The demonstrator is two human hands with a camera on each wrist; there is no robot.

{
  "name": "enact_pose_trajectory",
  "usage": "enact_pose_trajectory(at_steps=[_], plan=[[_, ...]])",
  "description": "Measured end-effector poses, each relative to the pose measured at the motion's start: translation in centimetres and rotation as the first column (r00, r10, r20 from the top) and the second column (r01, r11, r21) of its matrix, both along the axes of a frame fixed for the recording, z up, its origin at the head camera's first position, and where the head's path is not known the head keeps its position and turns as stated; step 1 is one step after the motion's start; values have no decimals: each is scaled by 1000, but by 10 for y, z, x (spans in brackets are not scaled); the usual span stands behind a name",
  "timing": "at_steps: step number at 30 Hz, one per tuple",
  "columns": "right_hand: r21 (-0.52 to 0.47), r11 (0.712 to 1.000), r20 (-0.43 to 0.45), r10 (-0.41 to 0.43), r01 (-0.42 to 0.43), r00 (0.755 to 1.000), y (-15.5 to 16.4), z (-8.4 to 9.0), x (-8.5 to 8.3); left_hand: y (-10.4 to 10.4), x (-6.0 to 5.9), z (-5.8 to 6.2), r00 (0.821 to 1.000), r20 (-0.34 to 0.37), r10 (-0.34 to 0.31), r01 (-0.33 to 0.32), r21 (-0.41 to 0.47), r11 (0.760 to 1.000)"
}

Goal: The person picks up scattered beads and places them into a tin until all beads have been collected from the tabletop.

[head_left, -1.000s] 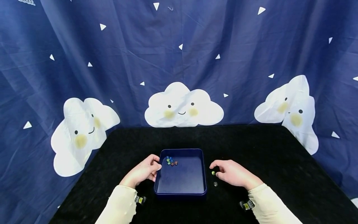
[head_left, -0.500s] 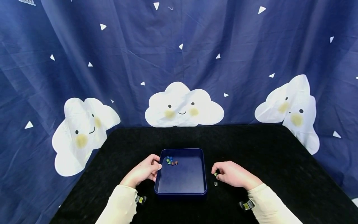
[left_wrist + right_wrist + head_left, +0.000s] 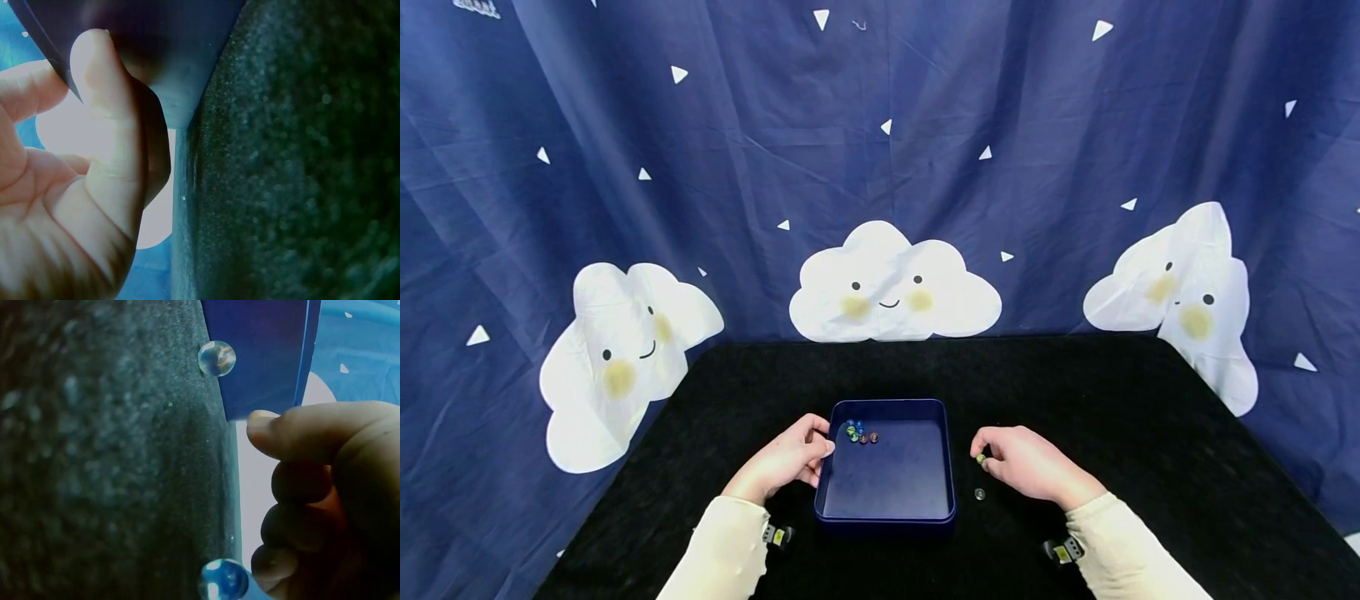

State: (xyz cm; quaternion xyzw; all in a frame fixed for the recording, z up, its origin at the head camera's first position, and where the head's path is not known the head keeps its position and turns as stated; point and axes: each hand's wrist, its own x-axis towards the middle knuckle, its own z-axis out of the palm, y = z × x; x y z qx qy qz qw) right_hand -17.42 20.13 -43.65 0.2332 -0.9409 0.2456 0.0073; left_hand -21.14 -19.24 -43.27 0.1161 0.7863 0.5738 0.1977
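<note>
My left hand (image 3: 786, 454) grips the left side of a square navy tray (image 3: 887, 520), thumb by the rim and fingers outside it. In the left wrist view the thumb (image 3: 103, 106) lies against the tray wall (image 3: 181, 75). To the right of the tray, my right hand (image 3: 1026, 463) pinches a yellow-green marble (image 3: 981, 458) between thumb and index finger. That marble is hidden in the right wrist view, where the other fingers (image 3: 294, 525) are curled in. Closer to me, a clear marble (image 3: 980, 494) lies on the black cloth.
Several marbles, blue, green and brown (image 3: 874, 437), cluster in the tray's back left corner. A bluish glass marble (image 3: 223, 579) shows at the bottom of the right wrist view. Black cloth (image 3: 1075, 392) covers the table; a blue curtain (image 3: 737, 167) with clouds hangs behind.
My right thumb and index finger have closed on the yellow-green marble, which has shifted slightly right and then back. The left hand and tray stay put.
</note>
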Motion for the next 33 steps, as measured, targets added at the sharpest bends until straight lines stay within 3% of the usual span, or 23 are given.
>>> enact_pose_trajectory(at_steps=[20,33], plan=[[-196,980,-58,-55,42,997,-12,10,4,0,-1,0,1000,7,1,-1,-3,1000],[-224,974,-68,-32,16,997,-27,15,11,0,-1,-1,1000,-1,1,-1,3,1000]])
